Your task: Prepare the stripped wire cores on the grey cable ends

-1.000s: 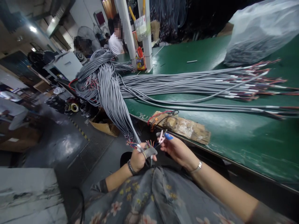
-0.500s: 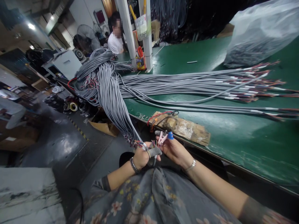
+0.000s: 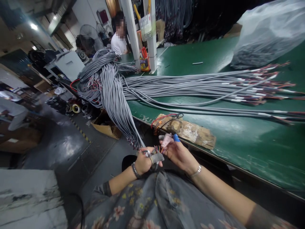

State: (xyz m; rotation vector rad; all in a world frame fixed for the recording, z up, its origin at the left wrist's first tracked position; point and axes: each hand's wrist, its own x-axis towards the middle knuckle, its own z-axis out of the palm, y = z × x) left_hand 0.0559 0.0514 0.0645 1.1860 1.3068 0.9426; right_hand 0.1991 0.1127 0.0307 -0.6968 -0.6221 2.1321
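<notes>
My left hand (image 3: pixel 144 161) is closed around the end of a grey cable, with a grey cover on its thumb. Thin coloured wires (image 3: pixel 157 148) fan out above that thumb. My right hand (image 3: pixel 182 157), a blue cover on one fingertip, pinches a small pink clip (image 3: pixel 167 140) shaped like a clothespin. An orange wire runs between the clip and my left thumb; whether the jaws grip it is too blurred to tell. Just beyond my left hand, a thick bundle of grey cables (image 3: pixel 116 95) hangs over the table edge, its wire ends close to my fingers.
On the green table (image 3: pixel 228 130), more grey cables (image 3: pixel 181 84) lie with stripped ends to the right. A wooden block (image 3: pixel 197 135) with red and black leads sits at the near edge. Farther back are a plastic bag (image 3: pixel 264 38), white posts (image 3: pixel 152 47) and a seated person (image 3: pixel 118 43).
The pink clip has turned, its two spread arms now appearing as one blurred shape. An orange wire now shows below it. Both hands stay nearly in place, and the view has shifted slightly.
</notes>
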